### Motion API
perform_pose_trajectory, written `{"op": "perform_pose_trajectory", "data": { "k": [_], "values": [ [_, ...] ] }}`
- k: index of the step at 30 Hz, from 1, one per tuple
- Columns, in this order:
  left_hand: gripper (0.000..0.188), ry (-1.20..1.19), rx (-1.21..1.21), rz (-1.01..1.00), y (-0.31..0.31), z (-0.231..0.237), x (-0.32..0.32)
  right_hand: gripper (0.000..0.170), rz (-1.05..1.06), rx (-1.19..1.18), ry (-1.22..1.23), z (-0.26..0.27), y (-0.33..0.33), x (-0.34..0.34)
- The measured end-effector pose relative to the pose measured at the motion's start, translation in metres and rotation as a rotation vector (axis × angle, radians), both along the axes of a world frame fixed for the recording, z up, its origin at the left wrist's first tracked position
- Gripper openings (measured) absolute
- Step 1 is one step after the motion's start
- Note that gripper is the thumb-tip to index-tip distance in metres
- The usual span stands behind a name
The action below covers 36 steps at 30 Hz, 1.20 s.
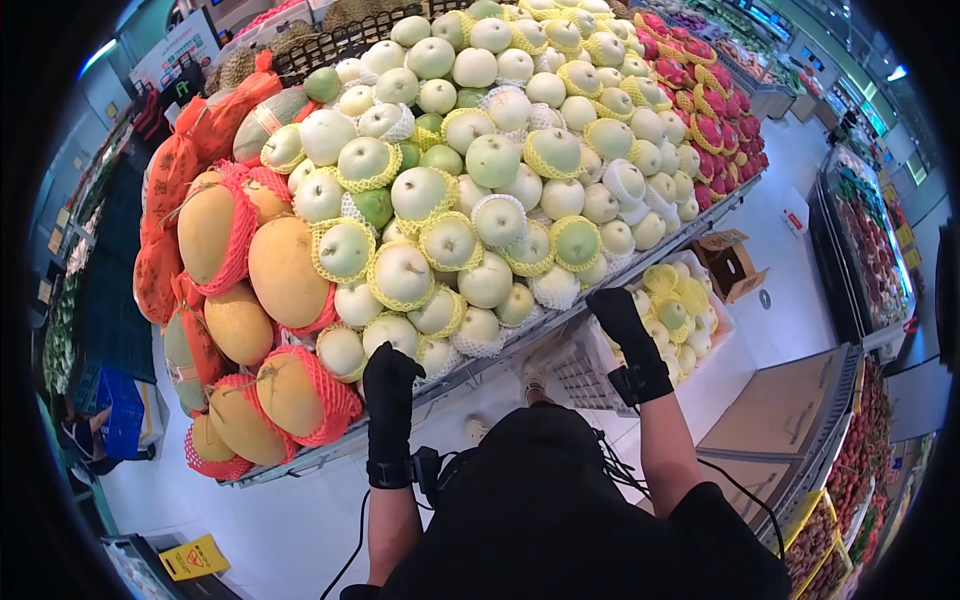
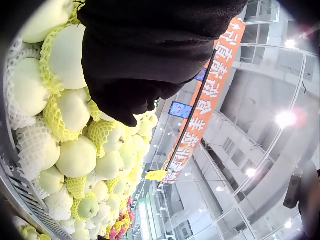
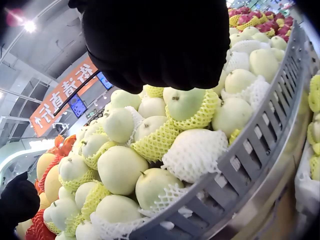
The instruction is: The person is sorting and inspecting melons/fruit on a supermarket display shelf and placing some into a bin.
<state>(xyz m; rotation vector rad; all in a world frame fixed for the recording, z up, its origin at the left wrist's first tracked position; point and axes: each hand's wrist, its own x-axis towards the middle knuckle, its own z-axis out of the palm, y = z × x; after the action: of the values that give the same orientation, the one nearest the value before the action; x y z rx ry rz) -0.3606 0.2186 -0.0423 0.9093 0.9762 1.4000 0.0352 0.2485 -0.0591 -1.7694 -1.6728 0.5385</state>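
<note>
Both hands wear black gloves. The left hand (image 1: 389,388) is over the front edge of the pile of pale green round fruit (image 1: 487,280), close to the yellow melons (image 1: 290,272); its fingers are loosely curled with nothing seen in them. In the left wrist view this hand (image 2: 145,60) hides part of the fruit. Above the display's front rim, the right hand (image 1: 622,322) has its fingers bent and no fruit visible in it. The right wrist view has that hand (image 3: 157,45) above net-wrapped fruit (image 3: 192,107); its palm side is hidden.
A grey slatted rim (image 3: 250,162) borders the display. Below it on the right stand a crate of pale fruit (image 1: 712,350) and an open cardboard box (image 1: 728,262). Red dragon fruit (image 1: 705,130) lies at the far right, red-bagged melons (image 1: 160,240) at the left.
</note>
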Motion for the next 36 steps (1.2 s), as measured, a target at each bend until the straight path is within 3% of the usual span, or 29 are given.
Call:
{"op": "perform_pose_trajectory", "data": {
  "k": [2,3,6,8,9,12,15,20,21,25,29,32,35,36],
  "values": [
    [0.021,0.106,0.015,-0.033,-0.006,0.007,0.004,0.034,-0.052,-0.026,0.029,-0.011,-0.022,-0.003],
    [0.032,-0.066,-0.104,-0.075,-0.003,0.003,0.004,0.034,-0.03,-0.092,-0.033,-0.019,-0.03,0.0],
    [0.033,-0.477,-0.328,-0.122,-0.004,-0.011,0.008,0.035,-0.009,-0.246,-0.121,-0.035,-0.057,0.01],
    [0.037,-0.497,-0.333,-0.13,-0.006,-0.015,0.017,0.034,-0.065,-0.274,-0.055,-0.041,-0.076,0.014],
    [0.038,-0.505,-0.337,-0.136,-0.007,-0.017,0.023,0.033,0.017,-0.238,-0.179,-0.059,-0.082,0.025],
    [0.04,-0.479,-0.322,-0.131,-0.012,-0.021,0.042,0.021,0.008,-0.346,-0.04,-0.068,-0.106,0.04],
    [0.042,-0.42,-0.328,-0.139,-0.014,-0.018,0.063,0.014,0.118,-0.407,0.315,-0.068,-0.124,0.06],
    [0.045,-0.531,-0.381,-0.255,-0.011,-0.016,0.105,0.006,-0.192,-0.259,1.153,-0.054,-0.162,0.086],
    [0.045,-0.525,-0.387,-0.287,-0.008,-0.014,0.127,0.006,-0.208,-0.197,1.125,-0.037,-0.173,0.098],
    [0.046,-0.383,-0.426,-0.249,-0.01,-0.012,0.181,0.006,0.098,-0.026,0.468,-0.1,-0.183,0.166],
    [0.043,-0.203,-0.443,-0.24,-0.014,-0.013,0.225,0.009,0.143,-0.072,0.173,-0.173,-0.197,0.213],
    [0.039,-0.103,-0.467,-0.267,-0.02,-0.021,0.256,0.016,0.028,-0.278,-0.034,-0.191,-0.193,0.233],
    [0.035,-0.109,-0.493,-0.319,-0.023,-0.024,0.278,0.036,-0.217,-0.399,0.181,-0.166,-0.2,0.244],
    [0.035,0.014,-0.396,-0.247,-0.027,-0.021,0.294,0.036,-0.215,-0.416,0.18,-0.172,-0.204,0.251]
  ]
}}
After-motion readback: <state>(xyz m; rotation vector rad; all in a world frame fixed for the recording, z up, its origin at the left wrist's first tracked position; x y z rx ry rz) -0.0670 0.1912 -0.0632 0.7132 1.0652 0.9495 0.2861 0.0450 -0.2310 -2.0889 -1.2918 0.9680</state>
